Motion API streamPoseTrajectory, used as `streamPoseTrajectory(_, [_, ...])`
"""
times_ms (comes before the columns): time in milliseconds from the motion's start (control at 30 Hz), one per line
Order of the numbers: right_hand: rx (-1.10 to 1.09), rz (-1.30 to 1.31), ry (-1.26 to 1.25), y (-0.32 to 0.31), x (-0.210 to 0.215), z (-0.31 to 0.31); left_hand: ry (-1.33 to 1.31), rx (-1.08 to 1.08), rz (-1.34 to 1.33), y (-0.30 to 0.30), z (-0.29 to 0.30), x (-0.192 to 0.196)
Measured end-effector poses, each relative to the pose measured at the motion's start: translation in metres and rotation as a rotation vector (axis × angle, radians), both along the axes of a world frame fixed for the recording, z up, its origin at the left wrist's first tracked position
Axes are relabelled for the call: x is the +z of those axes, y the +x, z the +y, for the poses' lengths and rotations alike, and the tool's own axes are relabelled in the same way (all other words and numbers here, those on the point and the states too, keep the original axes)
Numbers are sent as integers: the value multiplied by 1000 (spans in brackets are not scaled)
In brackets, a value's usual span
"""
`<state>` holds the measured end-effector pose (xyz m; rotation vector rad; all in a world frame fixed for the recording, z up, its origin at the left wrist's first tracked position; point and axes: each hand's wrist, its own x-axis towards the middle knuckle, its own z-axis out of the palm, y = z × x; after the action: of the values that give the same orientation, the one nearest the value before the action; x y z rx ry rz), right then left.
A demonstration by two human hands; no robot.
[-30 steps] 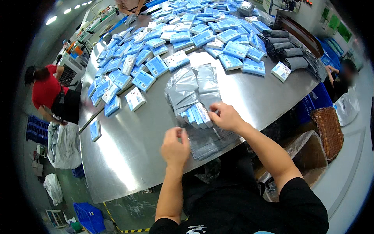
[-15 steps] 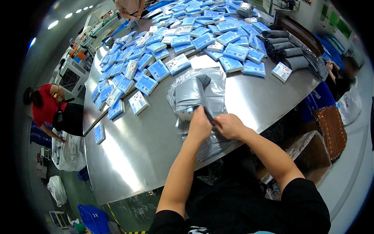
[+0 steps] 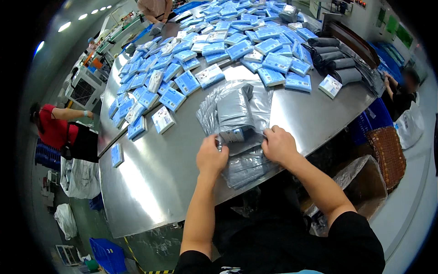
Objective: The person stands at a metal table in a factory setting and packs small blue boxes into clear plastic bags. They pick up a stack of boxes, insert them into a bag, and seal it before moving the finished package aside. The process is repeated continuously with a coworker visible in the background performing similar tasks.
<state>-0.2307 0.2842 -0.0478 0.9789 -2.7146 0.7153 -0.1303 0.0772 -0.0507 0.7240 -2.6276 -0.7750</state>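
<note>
Two hands [image 3: 212, 157] [image 3: 278, 145], one grey mailer bag [image 3: 235, 112], gripped

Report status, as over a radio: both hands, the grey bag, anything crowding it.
Left hand and right hand gripping grey mailer bag with blue-white box at its mouth. Bag lies on stack of grey bags. Blue boxes beyond, clear of hands.
</note>
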Motion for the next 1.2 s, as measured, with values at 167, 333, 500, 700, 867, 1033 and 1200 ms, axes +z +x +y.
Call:
streamPoseTrajectory(167, [325,35,-232,29,11,-31,-64,-119,-293,-6,5,3])
streamPoseTrajectory(333, [394,115,-286,12,-10,-67,207,-196,-125,-5,9,2])
streamPoseTrajectory(500, [488,26,-250,-2,-18,-69,374,-306,-34,14,20,3])
streamPoseTrajectory(700, [310,-110,-461,-3,-47,-71,378,-351,-123,19,22,9])
streamPoseTrajectory(867, [230,-283,-562,-1,-49,-60,311,-76,58,6,-24,-5])
streamPoseTrajectory(1033, [156,-483,-605,0,-32,-60,-163,-6,197,-27,-70,-20])
streamPoseTrajectory(1200, [109,-573,-648,-9,-39,-56,-59,-75,-185,-75,-90,-22])
